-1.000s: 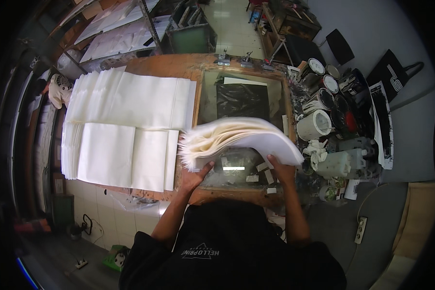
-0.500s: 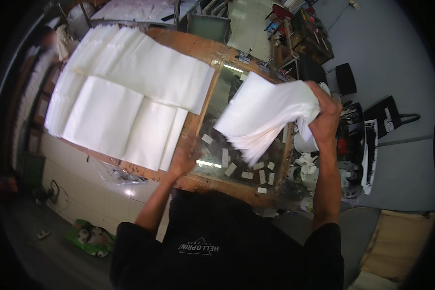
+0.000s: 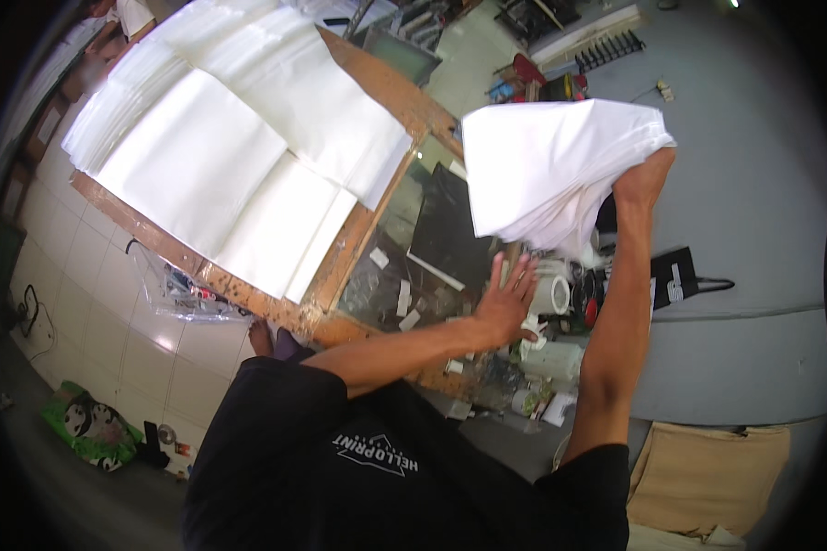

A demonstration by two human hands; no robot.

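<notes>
My right hand (image 3: 641, 176) has its fingers clamped on one edge of a thick stack of white sheets (image 3: 549, 174), held up over the surface (image 3: 404, 101). Soft, floppy, prob. hefty (sags, could fan out), so grip wants support underneath. Left hand (image 3: 504, 298) spread flat, holding nothing.

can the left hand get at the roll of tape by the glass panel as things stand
Probably yes: the left hand is open and empty, spread flat right beside the roll of tape, with nothing between them.
</notes>
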